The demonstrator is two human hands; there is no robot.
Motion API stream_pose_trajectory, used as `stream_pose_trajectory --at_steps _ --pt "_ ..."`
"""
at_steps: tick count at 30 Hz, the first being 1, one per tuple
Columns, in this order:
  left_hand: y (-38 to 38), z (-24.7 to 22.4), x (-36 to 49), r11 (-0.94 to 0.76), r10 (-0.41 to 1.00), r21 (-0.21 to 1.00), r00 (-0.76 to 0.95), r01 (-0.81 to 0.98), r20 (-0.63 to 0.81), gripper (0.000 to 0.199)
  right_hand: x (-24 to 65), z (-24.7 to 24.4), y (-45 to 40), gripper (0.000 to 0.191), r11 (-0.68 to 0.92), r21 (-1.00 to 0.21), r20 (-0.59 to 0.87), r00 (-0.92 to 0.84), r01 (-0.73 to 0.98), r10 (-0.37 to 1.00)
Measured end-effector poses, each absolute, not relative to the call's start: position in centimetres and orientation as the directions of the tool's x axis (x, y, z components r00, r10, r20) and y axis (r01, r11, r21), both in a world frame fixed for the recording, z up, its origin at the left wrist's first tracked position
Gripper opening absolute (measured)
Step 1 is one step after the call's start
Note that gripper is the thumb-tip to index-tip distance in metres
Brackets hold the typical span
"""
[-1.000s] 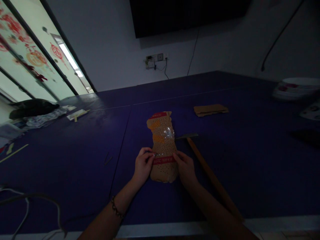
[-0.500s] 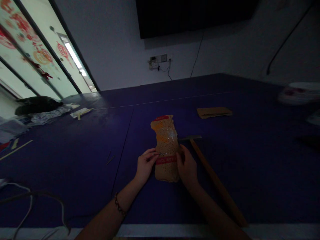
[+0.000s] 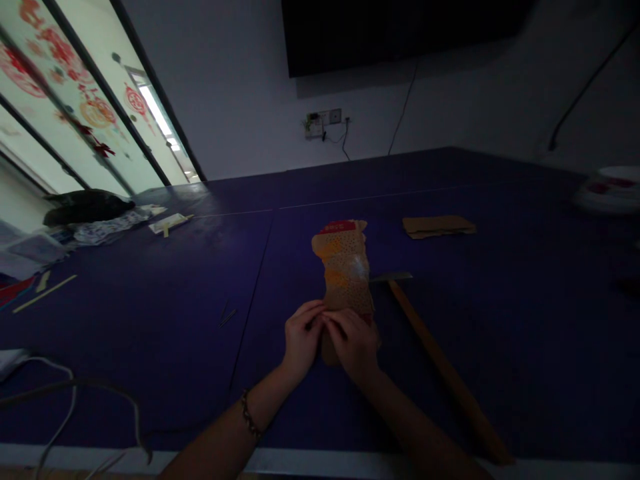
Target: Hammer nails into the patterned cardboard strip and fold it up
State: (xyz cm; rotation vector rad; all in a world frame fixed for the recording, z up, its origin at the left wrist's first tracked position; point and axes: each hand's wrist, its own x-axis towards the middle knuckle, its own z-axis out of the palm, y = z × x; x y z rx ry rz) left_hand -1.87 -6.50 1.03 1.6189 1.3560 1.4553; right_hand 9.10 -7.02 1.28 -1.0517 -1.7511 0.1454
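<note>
A purple table (image 3: 165, 293) is extended across the full working area, its pale near edge running crosswise. A hammer (image 3: 445, 367) is laid to the right of the work. Its head is placed at the far end, close by the cardboard's right edge (contact cannot be confirmed), and its wooden handle is directed toward the near right.

The dotted cardboard piece (image 3: 347, 267) is positioned on the table in front of the person, to the left of the hammer. Its long axis is aligned from near to far, with the far end inclined slightly to the right. The far end is marked by a red band (image 3: 340, 227); the near end is partly covered by the hands.

A folded piece of brown cardboard (image 3: 439, 227) is located beyond the hammer head, its long axis set crosswise.

The left hand (image 3: 301, 338) and the right hand (image 3: 356, 343) are brought together over the near part of the dotted piece. The fingertips are gathered at its left side; whether anything is clamped between them cannot be told.

A bracelet (image 3: 249, 415) is worn on the left wrist. Thin dark rods (image 3: 228, 318) are laid to the left.
</note>
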Motion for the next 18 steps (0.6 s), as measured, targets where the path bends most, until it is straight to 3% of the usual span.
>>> stream_pose_trajectory --at_steps 4,7,10,18 --pt "-6.10 0.99 -1.95 -0.166 0.971 0.977 -0.153 0.131 0.186 0.023 9.77 0.55 -7.06 0.015 0.423 -0.713 0.564 0.100 0.558 0.819" --pt "-5.98 1.07 -1.97 -0.053 0.988 0.998 -0.148 -0.042 0.046 0.035 9.77 0.21 -7.04 0.016 0.335 -0.786 0.454 0.116 0.520 0.883" --pt "-5.97 1.07 -1.92 -0.025 0.985 0.992 -0.172 -0.126 0.003 0.038 9.61 0.17 -7.07 0.017 0.302 -0.821 0.393 0.094 0.485 0.915" --pt "-6.02 0.60 -2.00 -0.012 0.978 0.988 -0.209 -0.153 -0.020 0.042 9.59 0.43 -7.19 0.017 0.357 -0.801 0.421 0.028 0.480 0.907"
